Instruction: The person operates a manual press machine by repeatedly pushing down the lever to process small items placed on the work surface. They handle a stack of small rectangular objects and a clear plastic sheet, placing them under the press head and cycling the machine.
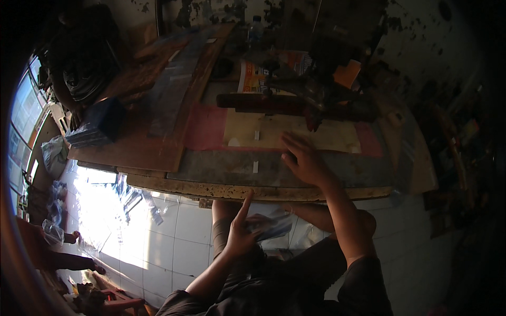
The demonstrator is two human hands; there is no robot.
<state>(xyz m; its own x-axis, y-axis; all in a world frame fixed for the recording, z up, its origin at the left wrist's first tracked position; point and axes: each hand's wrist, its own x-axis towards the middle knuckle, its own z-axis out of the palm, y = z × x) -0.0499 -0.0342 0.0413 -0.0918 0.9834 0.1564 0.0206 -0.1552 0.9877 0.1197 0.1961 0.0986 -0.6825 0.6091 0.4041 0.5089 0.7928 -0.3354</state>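
Observation:
My left hand (241, 237) is below the table's front edge, above my lap. One finger points up, and the others close on a flat, bluish-grey plastic packet (275, 227), which is blurred. Over the table, my right hand (307, 162) has its fingers stretched out and nothing visible in it. Its fingertips are at the lower edge of a pale yellow sheet (295, 129); whether they touch it I cannot tell. That sheet lies on a pink one (204, 127). Two small white slips lie left of my right hand, one on the yellow sheet (256, 135), one on the grey tabletop (255, 167).
A dark red bar with metal parts (253, 101) spans the sheets' far side. Left of it are a brown board (142, 152), clear plastic strips (176, 79) and a dark blue box (100, 126). Another person (79, 63) is at the far left. A bottle (255, 31) stands behind.

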